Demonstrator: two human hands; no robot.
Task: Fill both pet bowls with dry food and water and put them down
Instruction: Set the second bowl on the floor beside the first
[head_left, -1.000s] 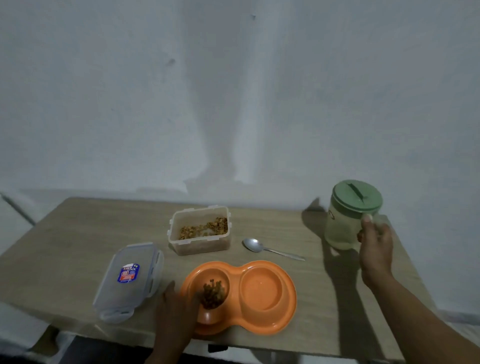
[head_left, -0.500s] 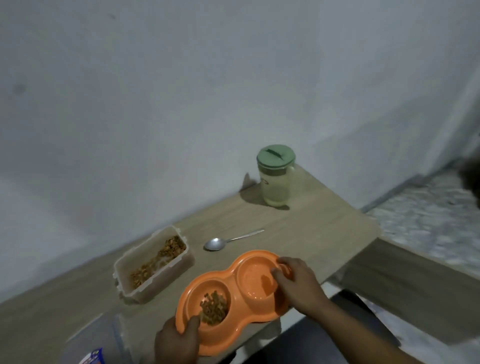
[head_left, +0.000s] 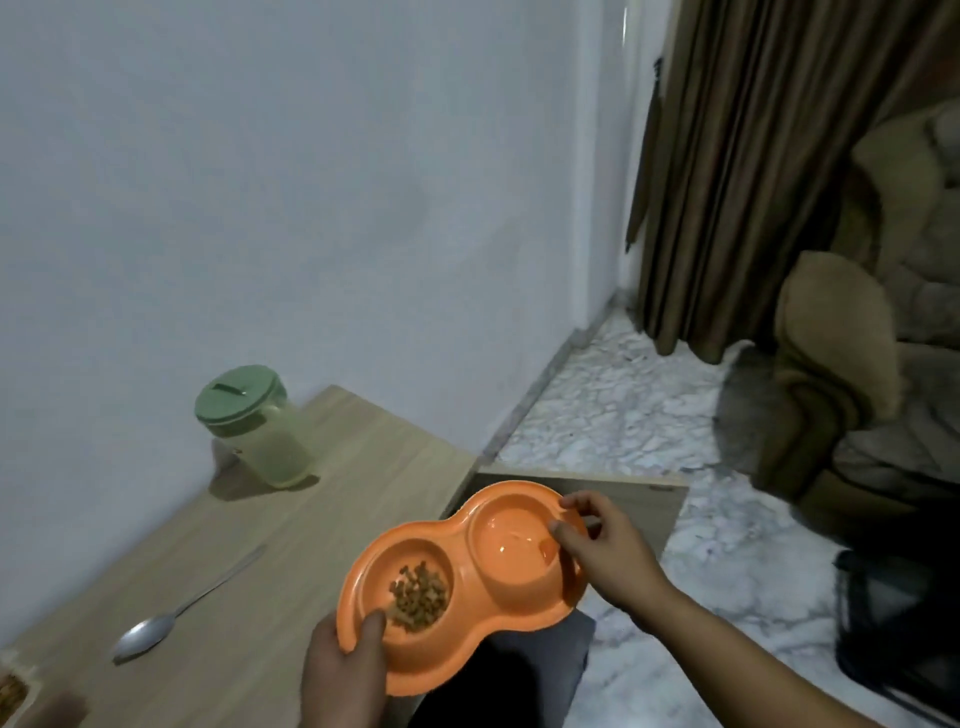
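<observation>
An orange double pet bowl (head_left: 470, 631) is held in the air off the table's right edge. Its left well holds brown dry food (head_left: 420, 597); its right well holds a shallow layer of water (head_left: 511, 543). My left hand (head_left: 345, 670) grips the bowl's near left rim, thumb inside the rim. My right hand (head_left: 602, 551) grips the far right rim. A clear jug with a green lid (head_left: 254, 426) stands on the wooden table (head_left: 332, 499) near the wall, with water in it.
A metal spoon (head_left: 171, 616) lies on the table. A corner of the food container (head_left: 13, 693) shows at the bottom left. To the right are marble floor (head_left: 649, 415), brown curtains (head_left: 753, 171), a tan armchair (head_left: 857, 389) and a dark bag (head_left: 904, 629).
My right hand left the jug and took the bowl's right rim. Both hands lifted the bowl off the table and carried it right; my view swung right toward the floor.
</observation>
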